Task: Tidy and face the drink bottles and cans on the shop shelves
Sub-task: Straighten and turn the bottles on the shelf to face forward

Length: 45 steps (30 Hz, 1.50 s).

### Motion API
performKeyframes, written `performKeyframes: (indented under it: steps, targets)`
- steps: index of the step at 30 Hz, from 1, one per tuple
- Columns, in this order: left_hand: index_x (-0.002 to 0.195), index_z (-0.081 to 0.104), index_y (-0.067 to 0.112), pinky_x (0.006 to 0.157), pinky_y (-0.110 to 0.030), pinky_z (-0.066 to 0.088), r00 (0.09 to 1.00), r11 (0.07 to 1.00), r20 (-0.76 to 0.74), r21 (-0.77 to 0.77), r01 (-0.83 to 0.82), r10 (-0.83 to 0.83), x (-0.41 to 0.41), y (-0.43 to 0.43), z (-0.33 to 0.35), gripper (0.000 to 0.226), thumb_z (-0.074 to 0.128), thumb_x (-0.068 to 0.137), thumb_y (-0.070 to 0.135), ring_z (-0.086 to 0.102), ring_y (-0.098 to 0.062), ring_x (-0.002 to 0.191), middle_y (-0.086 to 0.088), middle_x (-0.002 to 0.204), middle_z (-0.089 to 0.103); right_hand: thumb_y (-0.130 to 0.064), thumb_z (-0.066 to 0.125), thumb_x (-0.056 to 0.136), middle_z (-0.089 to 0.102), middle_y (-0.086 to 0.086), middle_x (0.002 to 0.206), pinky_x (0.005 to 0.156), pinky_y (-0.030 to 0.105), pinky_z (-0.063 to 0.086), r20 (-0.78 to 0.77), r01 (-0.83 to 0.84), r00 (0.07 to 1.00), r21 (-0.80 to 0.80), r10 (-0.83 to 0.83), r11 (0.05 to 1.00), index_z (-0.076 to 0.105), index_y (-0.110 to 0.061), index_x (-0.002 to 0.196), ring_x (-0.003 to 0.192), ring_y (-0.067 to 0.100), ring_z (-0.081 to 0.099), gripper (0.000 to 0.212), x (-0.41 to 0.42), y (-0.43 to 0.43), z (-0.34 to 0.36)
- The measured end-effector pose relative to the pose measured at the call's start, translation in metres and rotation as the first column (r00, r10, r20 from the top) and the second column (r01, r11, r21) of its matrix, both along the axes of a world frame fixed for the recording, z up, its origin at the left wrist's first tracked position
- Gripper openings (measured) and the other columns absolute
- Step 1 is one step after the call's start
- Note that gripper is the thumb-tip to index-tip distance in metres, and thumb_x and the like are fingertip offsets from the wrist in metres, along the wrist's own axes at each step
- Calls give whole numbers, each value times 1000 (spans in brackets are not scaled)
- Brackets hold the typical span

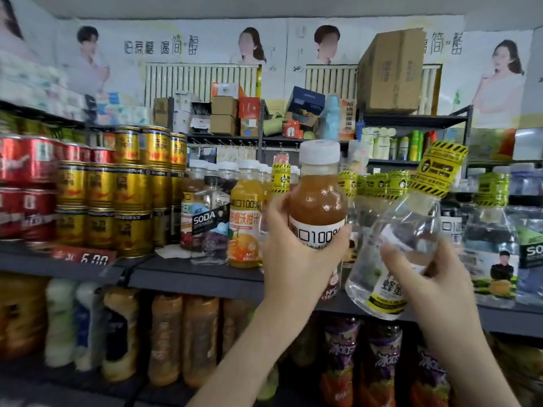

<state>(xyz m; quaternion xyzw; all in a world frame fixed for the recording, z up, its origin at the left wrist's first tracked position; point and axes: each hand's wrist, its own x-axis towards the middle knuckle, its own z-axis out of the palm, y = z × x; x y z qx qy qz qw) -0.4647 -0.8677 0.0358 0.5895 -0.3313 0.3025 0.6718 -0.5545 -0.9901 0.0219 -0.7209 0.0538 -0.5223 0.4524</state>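
Head view | my left hand (289,251) grips amber juice bottle (318,201) mid-frame, label outward | right hand (426,277) grips clear yellow-capped bottle (405,230) tilted, probably clearing shelf (191,274) room

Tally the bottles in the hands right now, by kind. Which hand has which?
brown juice bottle, white cap: 1, upright in the left hand
clear bottle, yellow-and-black cap: 1, tilted in the right hand
Total: 2
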Motion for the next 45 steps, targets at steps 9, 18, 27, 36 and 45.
performKeyframes:
  steps: [9, 18, 27, 36, 45]
  targets:
    - [113, 45, 28, 58, -5, 46, 963, 971, -134, 88, -223, 234, 115, 163, 19, 60, 81, 66, 40, 57, 5, 80, 19, 95, 57, -47, 72, 73, 68, -14, 87, 75, 39, 51, -26, -106, 994, -11, 105, 994, 58, -30, 95, 79, 10, 64, 31, 82, 106, 6]
    - [135, 36, 14, 84, -25, 45, 957, 964, -220, 229, -138, 189, 207, 185, 22, 81, 79, 71, 37, 52, -13, 102, 1, 122, 54, -38, 71, 77, 69, -12, 96, 82, 39, 53, -70, -49, 996, 16, 50, 999, 55, -30, 116, 84, 4, 65, 43, 137, 161, -1]
    - [135, 31, 14, 71, -15, 47, 969, 983, -241, 181, -9, 53, 227, 147, 16, 77, 77, 75, 30, 57, -11, 95, -1, 120, 53, -38, 70, 75, 69, -18, 90, 78, 34, 52, -92, 46, 995, 24, -44, 999, 56, -40, 100, 80, -1, 65, 28, 136, 154, 0]
    - [149, 7, 16, 112, -36, 15, 939, 916, 35, 212, -341, 342, 179, 124, -3, 79, 57, 90, 34, 5, -24, 142, -9, 156, 4, -39, 74, 70, 64, -18, 90, 70, 25, 45, -82, 96, 993, 86, -89, 992, 44, -38, 102, 72, -7, 60, 44, 113, 123, -8]
    - [129, 49, 18, 103, -48, 28, 919, 902, 295, 265, -342, 262, 93, 10, -20, 52, 61, 81, 35, 31, -23, 125, -6, 134, 42, -45, 74, 70, 59, -17, 84, 62, 10, 44, -91, 192, 979, 75, -185, 979, 39, -35, 115, 69, -5, 55, 58, 46, 26, -12]
